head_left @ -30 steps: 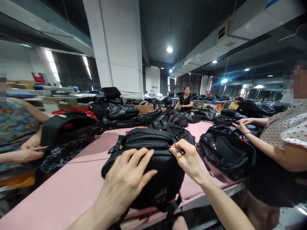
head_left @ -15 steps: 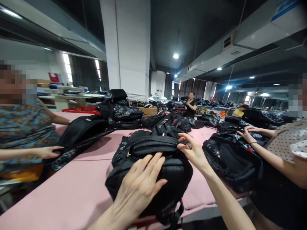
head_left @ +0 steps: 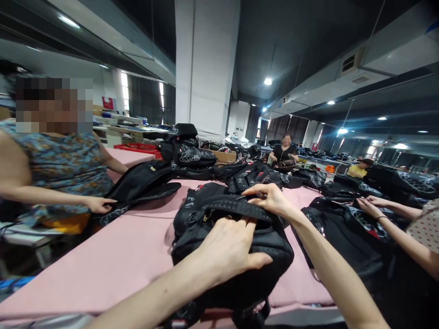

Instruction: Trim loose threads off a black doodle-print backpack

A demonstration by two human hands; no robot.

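Head view: your left hand presses flat, fingers open, steadying the backpack while your right hand pinches its top edge at 12 o'clock.

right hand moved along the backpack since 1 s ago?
Yes. The right hand has travelled from the near side of the black backpack to its far top edge, away from the wearer.

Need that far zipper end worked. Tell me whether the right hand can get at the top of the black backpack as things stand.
Probably yes: the right hand is already pinching at the black backpack top edge, nothing between them.
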